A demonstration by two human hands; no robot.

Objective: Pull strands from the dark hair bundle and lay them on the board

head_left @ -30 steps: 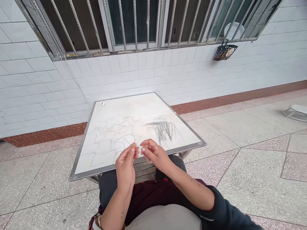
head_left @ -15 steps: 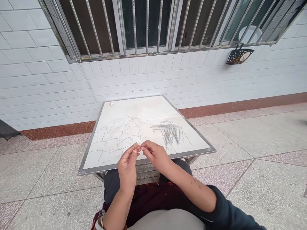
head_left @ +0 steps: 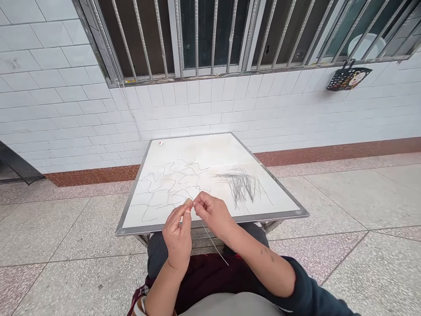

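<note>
A thin wire [head_left: 215, 247] hangs down from between my hands toward my lap, its lower end pale against the dark clothing. My left hand [head_left: 177, 228] pinches it with thumb and forefinger, and a bit of tan covering shows on one fingertip. Close beside, nearly touching those fingertips, my right hand [head_left: 212, 214] pinches the same wire. The exact grip point is too small to make out. Beyond the hands, several bent, wavy wires [head_left: 169, 180] lie spread over the left of the white table [head_left: 204, 147]. A tangled pile of straighter dark wires [head_left: 242, 186] lies on the right.
A small white and red object [head_left: 161, 143] sits at the table's far left corner. Behind the table stands a white tiled wall [head_left: 210, 105] with a barred window [head_left: 213, 39]. A dotted black bag [head_left: 349, 79] hangs at the right. My legs are under the near table edge.
The view has shifted, so table and window appear farther right. Both hands stay pinched together, and more of the hanging wire now shows below my right hand.
</note>
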